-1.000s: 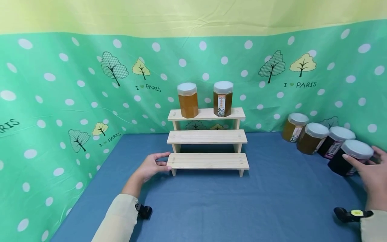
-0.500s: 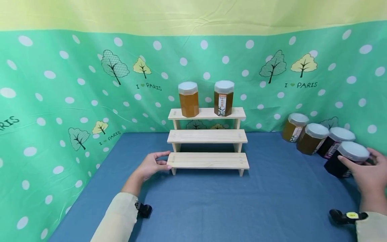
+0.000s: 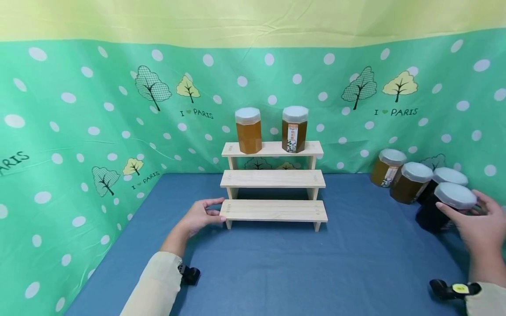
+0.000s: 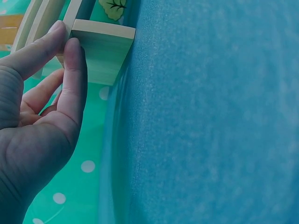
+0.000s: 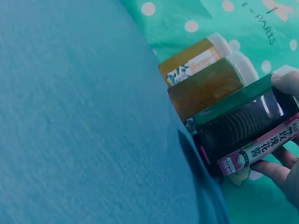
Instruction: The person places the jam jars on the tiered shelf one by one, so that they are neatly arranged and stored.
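Note:
A three-step wooden display stand [image 3: 272, 210] stands in the middle of the head view. My left hand [image 3: 199, 218] is at the left end of its lowest step, thumb and fingertips pinching the corner, as the stand's end [image 4: 103, 31] shows in the left wrist view. At the far right, my right hand [image 3: 480, 221] grips a dark jar [image 3: 435, 215] with a white lid, thumb on the near side. The right wrist view shows that dark jar [image 5: 247, 126] tilted, with a pink label along its side. Another dark jar [image 3: 450, 176] is mostly hidden behind it.
On the top step stand an amber jar [image 3: 249, 136] and a browner labelled jar [image 3: 294, 134]. Two brown jars, one farther back [image 3: 383, 172] and one nearer [image 3: 407, 186], stand beside the dark ones. A green dotted cloth [image 3: 197, 145] hangs behind the blue tabletop [image 3: 276, 272].
My right hand has moved slightly left with the dark jar, which now covers more of the one behind it. The left hand stays on the stand.

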The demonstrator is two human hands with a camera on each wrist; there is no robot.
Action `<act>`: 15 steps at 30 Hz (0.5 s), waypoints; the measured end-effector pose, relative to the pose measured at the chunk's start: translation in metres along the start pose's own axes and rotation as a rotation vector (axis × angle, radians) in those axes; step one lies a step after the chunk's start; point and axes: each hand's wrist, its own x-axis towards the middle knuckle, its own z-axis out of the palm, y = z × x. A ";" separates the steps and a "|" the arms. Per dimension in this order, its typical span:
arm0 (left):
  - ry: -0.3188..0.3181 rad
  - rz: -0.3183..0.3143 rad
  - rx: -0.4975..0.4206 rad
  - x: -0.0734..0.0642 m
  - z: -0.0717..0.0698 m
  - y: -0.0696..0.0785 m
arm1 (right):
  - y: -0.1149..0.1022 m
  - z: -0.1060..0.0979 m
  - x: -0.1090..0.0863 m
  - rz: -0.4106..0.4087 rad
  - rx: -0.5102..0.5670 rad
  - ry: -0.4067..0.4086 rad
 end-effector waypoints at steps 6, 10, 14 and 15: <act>-0.016 0.020 -0.016 -0.002 0.000 0.002 | 0.008 0.003 0.006 -0.043 -0.002 0.017; -0.020 0.024 -0.018 -0.002 0.000 0.002 | -0.017 -0.001 -0.013 -0.044 -0.016 0.007; -0.017 0.019 -0.016 -0.002 -0.001 0.002 | -0.036 -0.005 -0.027 -0.062 -0.037 0.003; -0.015 0.018 -0.016 -0.002 -0.001 0.002 | -0.039 -0.005 -0.030 -0.071 -0.038 0.001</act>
